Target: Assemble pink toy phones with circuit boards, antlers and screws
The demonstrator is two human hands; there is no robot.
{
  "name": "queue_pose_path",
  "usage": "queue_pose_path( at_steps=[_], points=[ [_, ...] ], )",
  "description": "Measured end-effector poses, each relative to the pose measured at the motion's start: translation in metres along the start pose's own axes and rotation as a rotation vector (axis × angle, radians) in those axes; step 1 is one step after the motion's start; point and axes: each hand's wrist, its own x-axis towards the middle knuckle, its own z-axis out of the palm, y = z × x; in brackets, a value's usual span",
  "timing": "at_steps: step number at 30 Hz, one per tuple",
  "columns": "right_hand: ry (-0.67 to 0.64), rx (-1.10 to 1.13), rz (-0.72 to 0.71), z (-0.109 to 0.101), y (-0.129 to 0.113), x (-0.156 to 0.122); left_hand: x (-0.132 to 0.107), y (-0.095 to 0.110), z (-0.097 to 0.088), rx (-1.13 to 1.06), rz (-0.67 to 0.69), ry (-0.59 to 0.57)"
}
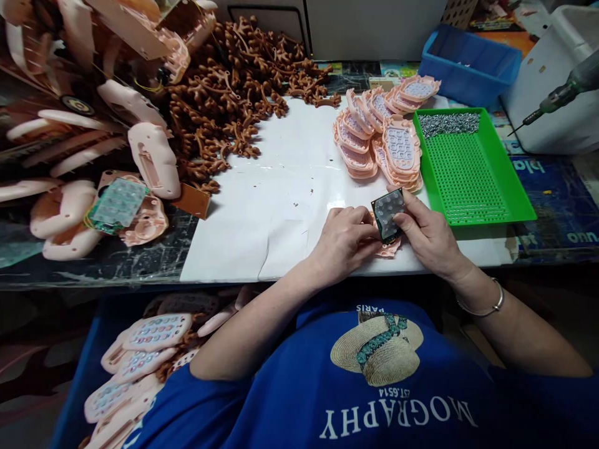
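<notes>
My right hand [428, 234] pinches a small circuit board [389, 215] with a grey, bumpy keypad sheet on its face. The board is tilted over a pink plastic shell [389, 249], which shows only in part beneath it. At the board's left side, my left hand [344, 240] has its fingers curled in against the shell and board. The fingertips are partly hidden, but they appear closed on the pink shell. Just beyond the hands lie stacked pink shells [401, 146] with pale button pads set in them.
A green tray [521, 206] with small screws at its far end stands at right, a blue bin [468, 75] behind it. An electric screwdriver [556, 100] hangs far right. Brown plastic parts [234, 87] and pink housings [154, 159] are heaped left. Below is a box of toy phones [159, 330].
</notes>
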Motion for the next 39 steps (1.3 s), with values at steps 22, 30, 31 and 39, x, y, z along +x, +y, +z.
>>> queue_pose_path(
  at_steps=[22, 30, 31, 39],
  points=[
    [-0.135, 0.178, -0.03, -0.004, 0.003, 0.01, 0.0, -0.003, 0.001, -0.034, 0.026, 0.026],
    [-0.192, 0.212, 0.001, -0.006, 0.0, 0.015, -0.001, -0.003, 0.001, -0.043, 0.015, 0.011],
    [-0.199, 0.215, -0.005, -0.007, 0.0, 0.016, -0.001, -0.003, 0.001, -0.047, 0.012, 0.01],
    [-0.181, 0.189, -0.041, -0.006, -0.001, 0.013, -0.001, -0.002, 0.001, -0.023, 0.019, 0.02]
  ],
)
